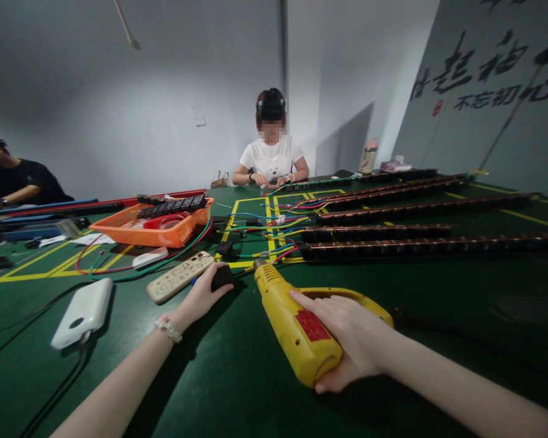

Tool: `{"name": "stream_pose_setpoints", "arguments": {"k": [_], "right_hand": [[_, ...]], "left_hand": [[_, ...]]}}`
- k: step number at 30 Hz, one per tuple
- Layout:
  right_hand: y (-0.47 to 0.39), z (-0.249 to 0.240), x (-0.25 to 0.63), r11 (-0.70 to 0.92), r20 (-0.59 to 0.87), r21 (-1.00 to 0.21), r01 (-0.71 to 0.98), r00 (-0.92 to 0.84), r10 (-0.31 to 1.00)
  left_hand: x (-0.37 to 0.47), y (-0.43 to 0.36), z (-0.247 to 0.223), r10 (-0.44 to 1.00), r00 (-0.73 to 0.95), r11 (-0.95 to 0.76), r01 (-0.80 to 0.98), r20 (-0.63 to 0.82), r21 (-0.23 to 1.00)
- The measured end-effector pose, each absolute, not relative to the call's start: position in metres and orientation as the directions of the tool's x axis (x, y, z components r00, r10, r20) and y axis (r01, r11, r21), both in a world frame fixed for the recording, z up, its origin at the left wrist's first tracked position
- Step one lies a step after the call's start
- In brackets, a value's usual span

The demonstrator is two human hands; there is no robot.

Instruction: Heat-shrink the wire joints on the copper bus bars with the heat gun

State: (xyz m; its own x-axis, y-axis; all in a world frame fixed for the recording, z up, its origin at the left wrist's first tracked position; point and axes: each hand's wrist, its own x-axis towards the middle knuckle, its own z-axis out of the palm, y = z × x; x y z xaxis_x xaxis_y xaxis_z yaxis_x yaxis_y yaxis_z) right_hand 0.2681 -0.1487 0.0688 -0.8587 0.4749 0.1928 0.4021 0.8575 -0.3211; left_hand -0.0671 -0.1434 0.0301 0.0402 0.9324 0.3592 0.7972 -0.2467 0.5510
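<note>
My right hand point(347, 331) is wrapped round a yellow heat gun point(285, 316) with a red label. Its nozzle points away from me, toward the wire ends at the middle of the table. My left hand point(205, 290) grips a small black block point(222, 278), from which wires run right toward the nozzle. Just beyond the nozzle, coloured wires point(278, 250) come out of the nearest long black strip point(420, 248). Beside my left hand lies a beige power strip point(181, 277). The fingers of my right hand partly hide the gun's handle.
An orange basket point(164, 234) with black modules stands at the left, with red and green wires beside it. A white power bank point(83, 313) with a cable lies nearer me. Several black strips extend rightward. One person point(271, 155) works opposite, another point(22, 176) at far left.
</note>
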Motion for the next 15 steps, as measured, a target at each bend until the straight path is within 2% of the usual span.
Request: {"name": "stream_pose_setpoints", "arguments": {"k": [15], "right_hand": [[-0.172, 0.07, 0.226, 0.88, 0.175, -0.326, 0.346, -0.892, 0.416]], "left_hand": [[-0.074, -0.163, 0.035, 0.934, 0.05, -0.238, 0.827, 0.355, 0.51]]}}
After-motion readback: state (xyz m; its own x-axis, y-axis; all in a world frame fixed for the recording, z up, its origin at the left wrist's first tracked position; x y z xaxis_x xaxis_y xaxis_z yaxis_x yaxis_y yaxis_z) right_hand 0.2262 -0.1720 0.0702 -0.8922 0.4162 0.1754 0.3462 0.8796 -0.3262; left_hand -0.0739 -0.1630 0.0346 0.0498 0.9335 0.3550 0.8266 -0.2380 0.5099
